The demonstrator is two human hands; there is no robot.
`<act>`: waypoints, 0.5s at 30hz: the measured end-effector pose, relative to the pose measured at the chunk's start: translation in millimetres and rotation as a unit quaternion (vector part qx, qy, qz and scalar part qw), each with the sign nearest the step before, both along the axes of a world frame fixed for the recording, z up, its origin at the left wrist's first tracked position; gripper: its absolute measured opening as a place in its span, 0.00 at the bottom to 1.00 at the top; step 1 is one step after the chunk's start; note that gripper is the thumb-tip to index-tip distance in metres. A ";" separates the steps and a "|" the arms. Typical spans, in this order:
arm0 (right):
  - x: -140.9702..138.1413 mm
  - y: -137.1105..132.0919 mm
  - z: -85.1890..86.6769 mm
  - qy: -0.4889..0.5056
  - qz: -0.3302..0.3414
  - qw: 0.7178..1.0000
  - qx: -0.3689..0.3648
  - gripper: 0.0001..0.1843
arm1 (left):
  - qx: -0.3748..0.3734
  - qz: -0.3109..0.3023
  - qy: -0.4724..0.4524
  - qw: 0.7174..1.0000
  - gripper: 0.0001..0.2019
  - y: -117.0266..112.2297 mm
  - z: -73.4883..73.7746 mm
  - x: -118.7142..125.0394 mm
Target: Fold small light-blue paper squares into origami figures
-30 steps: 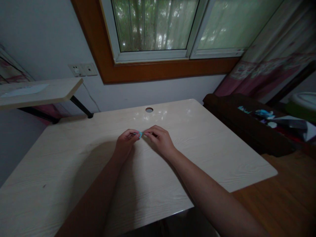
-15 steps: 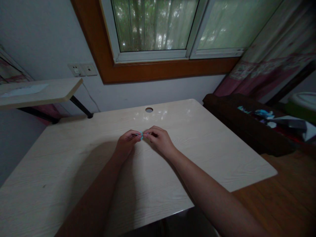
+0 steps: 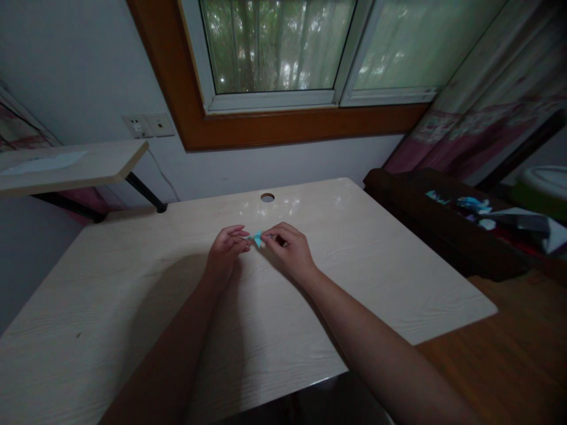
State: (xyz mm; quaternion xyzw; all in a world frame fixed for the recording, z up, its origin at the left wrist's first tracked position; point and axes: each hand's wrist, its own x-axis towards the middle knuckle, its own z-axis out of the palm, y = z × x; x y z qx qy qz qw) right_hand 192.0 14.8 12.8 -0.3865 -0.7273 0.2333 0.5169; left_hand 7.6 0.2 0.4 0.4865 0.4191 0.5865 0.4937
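A tiny folded piece of light-blue paper [image 3: 257, 238] is held just above the pale wooden desk [image 3: 133, 295], near its middle. My right hand [image 3: 287, 251] pinches the paper's right side between thumb and forefinger. My left hand [image 3: 227, 249] sits right beside the paper on its left, fingers loosely curled and slightly apart, fingertips close to the paper's left tip. Whether the left fingertips touch the paper is too small to tell.
A round cable hole [image 3: 267, 197] lies at the desk's far edge below the window. A second small table [image 3: 66, 165] stands at the left. A dark wooden piece of furniture [image 3: 425, 218] with cluttered items borders the desk's right side.
My left hand has loosened its pinch and its fingers have spread a little. The blue paper now shows more, sticking out from my right hand's pinch.
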 end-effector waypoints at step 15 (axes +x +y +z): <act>3.5 6.1 -1.2 0.057 -0.058 0.996 -0.032 0.06 | -0.047 0.071 0.010 0.996 0.13 6.7 -8.6 -2.7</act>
